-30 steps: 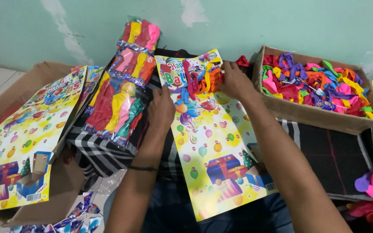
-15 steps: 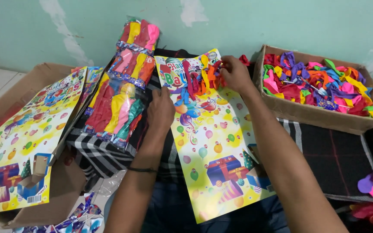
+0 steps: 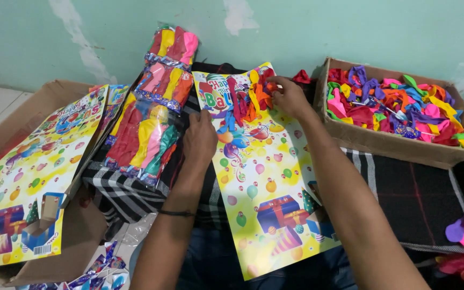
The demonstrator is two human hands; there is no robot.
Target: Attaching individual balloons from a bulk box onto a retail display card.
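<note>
A yellow printed card sheet [image 3: 267,209] with balloon and gift-box pictures lies across the person's lap. The left hand [image 3: 200,140] rests flat, fingers spread, on the sheet's left edge, holding nothing. Further up, the right hand [image 3: 291,98] pinches loose balloons [image 3: 248,99] bunched at the sheet's top, its grip closed on them. Left of the sheet lie bagged balloon packs [image 3: 149,126] and a stack of similar sheets [image 3: 33,177]. Far right, a cardboard box [image 3: 398,145] holds mixed loose balloons.
</note>
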